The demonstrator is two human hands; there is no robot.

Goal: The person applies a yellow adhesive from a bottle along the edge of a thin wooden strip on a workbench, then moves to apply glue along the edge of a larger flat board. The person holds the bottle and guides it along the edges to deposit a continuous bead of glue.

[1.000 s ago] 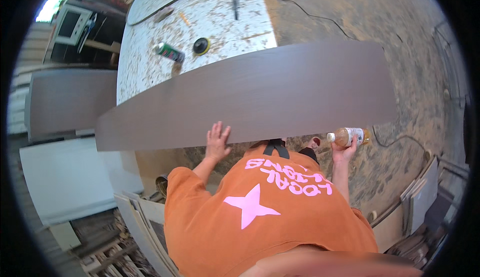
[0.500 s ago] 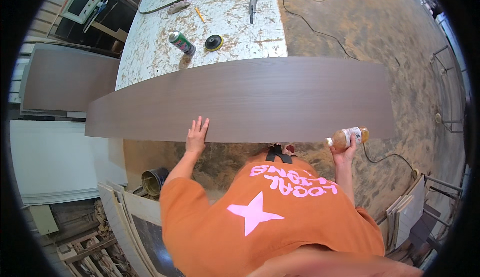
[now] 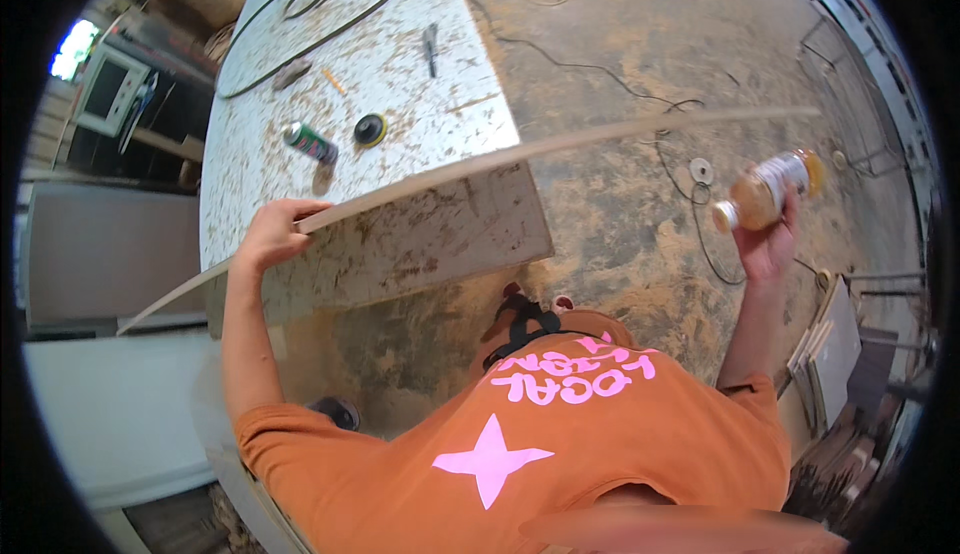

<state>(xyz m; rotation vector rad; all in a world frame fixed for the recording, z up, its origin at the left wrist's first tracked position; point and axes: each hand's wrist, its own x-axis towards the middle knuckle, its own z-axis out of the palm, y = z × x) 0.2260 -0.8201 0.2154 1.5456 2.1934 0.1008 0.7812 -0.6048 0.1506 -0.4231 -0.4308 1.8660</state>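
Note:
A long, thin brown board (image 3: 600, 134) stands tipped up on edge across the near end of the white workbench (image 3: 400, 79), so mostly its narrow edge shows. My left hand (image 3: 272, 237) is closed round that edge near its left part, thumb and fingers on either side. In my right hand (image 3: 768, 249), out to the right and apart from the board, is a clear plastic bottle (image 3: 755, 201) of amber-brown contents. It has a white cap and a pale label, and lies tilted with the cap toward the left.
On the bench are a green spray can (image 3: 312, 144), a black disc pad (image 3: 370, 131), a yellow pencil-like stick (image 3: 334, 82), a utility knife (image 3: 430, 51) and a black hose (image 3: 320, 49). A cable (image 3: 570, 66) crosses the floor. White sheets (image 3: 120, 404) stand at left.
The board has gone from lying flat to tipped on edge. My left hand has moved from resting on its face to gripping its edge. My right hand has moved up and right with the bottle.

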